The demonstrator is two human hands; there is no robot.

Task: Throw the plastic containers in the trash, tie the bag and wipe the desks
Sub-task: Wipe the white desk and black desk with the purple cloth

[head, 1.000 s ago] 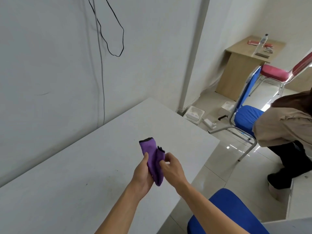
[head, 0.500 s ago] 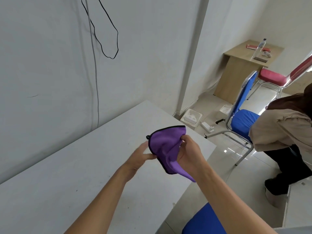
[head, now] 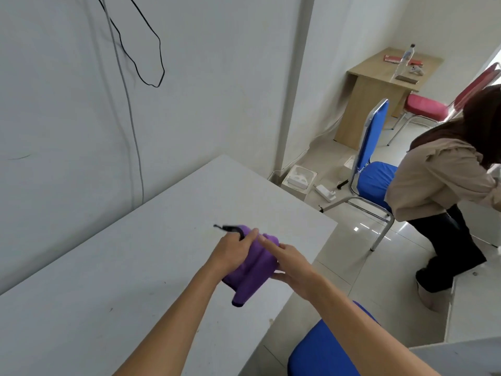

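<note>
Left hand [head: 230,252] gripping purple cloth [head: 253,270], bunched far-to-near, tail seemingly nearward

Bright daylight, floor [head: 355,229] glare, wide-angle edge distortion.

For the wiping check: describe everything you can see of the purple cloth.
The purple cloth looks like soft microfibre, with black edging showing at its upper end. It is bunched into a thick fold and held over the white desk. The left hand grips its top, the right hand pinches its side, and its lower tip hangs free.
</note>
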